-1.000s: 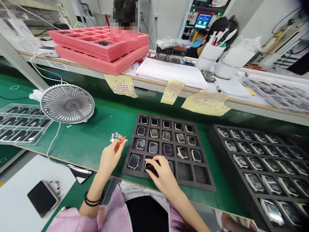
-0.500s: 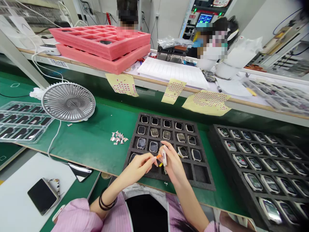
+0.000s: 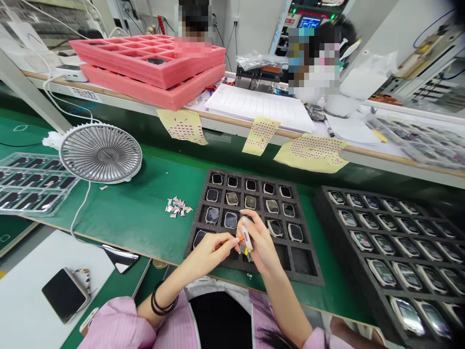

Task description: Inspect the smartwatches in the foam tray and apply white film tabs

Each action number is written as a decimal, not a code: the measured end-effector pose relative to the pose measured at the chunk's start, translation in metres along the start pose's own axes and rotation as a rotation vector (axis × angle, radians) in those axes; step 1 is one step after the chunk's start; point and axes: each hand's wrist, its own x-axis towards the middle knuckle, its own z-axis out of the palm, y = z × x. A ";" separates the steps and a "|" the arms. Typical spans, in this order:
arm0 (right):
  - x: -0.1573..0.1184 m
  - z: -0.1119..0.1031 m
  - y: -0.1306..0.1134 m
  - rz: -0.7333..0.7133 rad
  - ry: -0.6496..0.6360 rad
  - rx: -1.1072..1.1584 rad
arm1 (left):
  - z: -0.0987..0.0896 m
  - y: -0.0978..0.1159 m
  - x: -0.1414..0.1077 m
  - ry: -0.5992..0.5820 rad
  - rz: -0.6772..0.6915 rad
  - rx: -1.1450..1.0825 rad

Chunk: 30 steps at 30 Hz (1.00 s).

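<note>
Over the near part of a dark foam tray (image 3: 316,276), my right hand (image 3: 260,245) is closed around a pale watch case (image 3: 247,239), held edge-on. My left hand (image 3: 217,246) pinches a small orange piece (image 3: 241,237) that meets the side of the case; its exact kind is too small to tell. A yellow bit (image 3: 246,251) shows just below the case. Several square-faced watches (image 3: 231,220) sit in the tray's compartments around my hands. The case's face and part of the tray are hidden behind my fingers.
To the right stands a second foam tray (image 3: 327,228) full of watches. Small silvery pieces (image 3: 177,207) lie left of the near tray. Farther left are a fan (image 3: 101,152) and a clear plastic tray (image 3: 43,208). Pink foam trays (image 3: 174,92) rest on the shelf, with people beyond.
The watch case has tilted slightly in my right hand and sits a little lower. My left hand has moved slightly, with the orange piece still at the case. The camera view has shifted slightly.
</note>
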 end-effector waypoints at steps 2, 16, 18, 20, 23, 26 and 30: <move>0.001 -0.001 -0.002 -0.004 -0.005 0.021 | 0.001 0.000 0.000 0.018 0.010 -0.002; 0.000 0.000 -0.003 -0.028 0.047 -0.006 | 0.002 -0.001 0.001 0.014 0.015 -0.006; 0.000 0.000 -0.003 -0.029 0.050 -0.020 | 0.002 -0.001 0.001 0.011 0.017 -0.004; 0.000 0.000 -0.003 -0.035 0.055 -0.054 | 0.001 -0.001 0.000 0.014 0.017 0.009; -0.001 0.000 -0.003 -0.069 0.075 -0.129 | -0.001 -0.001 0.001 0.018 0.018 0.038; -0.002 0.002 -0.002 -0.045 0.048 -0.113 | -0.001 -0.001 0.002 -0.007 0.023 0.028; -0.003 0.007 0.000 0.005 -0.016 0.037 | 0.004 -0.002 0.003 -0.014 0.041 -0.073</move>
